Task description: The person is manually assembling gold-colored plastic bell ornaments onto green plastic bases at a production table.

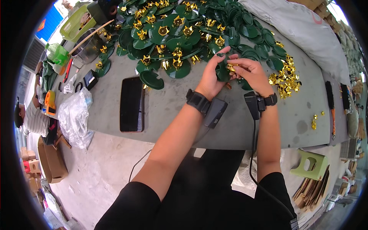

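Note:
Over the table's far middle, my left hand [210,78] is closed on a dark green disc [222,71], thumb and fingers around its edge. My right hand [256,76] pinches a small shiny gold piece [231,67] against that disc; the fingers partly cover where the two meet. Beyond my hands spreads a heap of green discs with gold crown-shaped pieces [178,21] fixed on or lying among them. Plain green discs [249,30] lie piled further right. Beside my right hand is a pile of loose gold pieces [285,78].
A black phone [131,104] lies on the grey table [172,115], left of my arms. At the left are a metal pot [86,46], a green basket [73,25] and a clear plastic bag [74,115]. A white sack [299,30] fills the far right. A green stool [310,165] stands below.

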The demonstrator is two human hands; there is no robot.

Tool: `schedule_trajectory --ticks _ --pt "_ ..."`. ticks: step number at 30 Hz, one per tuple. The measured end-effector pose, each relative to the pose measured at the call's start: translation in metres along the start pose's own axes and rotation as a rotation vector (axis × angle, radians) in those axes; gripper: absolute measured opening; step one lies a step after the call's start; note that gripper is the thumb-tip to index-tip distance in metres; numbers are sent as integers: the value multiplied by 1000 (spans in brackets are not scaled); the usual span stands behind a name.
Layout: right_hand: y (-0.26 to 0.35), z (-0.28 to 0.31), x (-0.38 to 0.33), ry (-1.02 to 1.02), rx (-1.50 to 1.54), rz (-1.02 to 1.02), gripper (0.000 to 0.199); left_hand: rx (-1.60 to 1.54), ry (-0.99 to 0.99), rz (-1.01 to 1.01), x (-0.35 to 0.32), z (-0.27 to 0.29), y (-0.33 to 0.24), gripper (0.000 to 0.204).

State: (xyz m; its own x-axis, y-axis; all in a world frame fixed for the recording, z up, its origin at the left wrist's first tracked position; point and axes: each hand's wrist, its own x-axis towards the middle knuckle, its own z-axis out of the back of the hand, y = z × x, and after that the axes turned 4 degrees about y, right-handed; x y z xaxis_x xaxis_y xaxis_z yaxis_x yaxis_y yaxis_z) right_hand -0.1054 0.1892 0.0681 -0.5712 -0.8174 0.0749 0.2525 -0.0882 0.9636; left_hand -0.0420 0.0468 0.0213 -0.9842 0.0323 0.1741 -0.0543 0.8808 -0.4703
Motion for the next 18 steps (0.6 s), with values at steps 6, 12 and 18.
schedule_trajectory --ticks 6,12,18 --pt "-14 10 0 2 44 -2 24 97 19 -35 -1 -4 1 55" --pt "-17 9 -1 19 85 -63 19 300 4 -68 -3 -6 1 53" --pt "-17 0 6 -11 336 -202 15 306 -37 -144 0 -1 1 49"
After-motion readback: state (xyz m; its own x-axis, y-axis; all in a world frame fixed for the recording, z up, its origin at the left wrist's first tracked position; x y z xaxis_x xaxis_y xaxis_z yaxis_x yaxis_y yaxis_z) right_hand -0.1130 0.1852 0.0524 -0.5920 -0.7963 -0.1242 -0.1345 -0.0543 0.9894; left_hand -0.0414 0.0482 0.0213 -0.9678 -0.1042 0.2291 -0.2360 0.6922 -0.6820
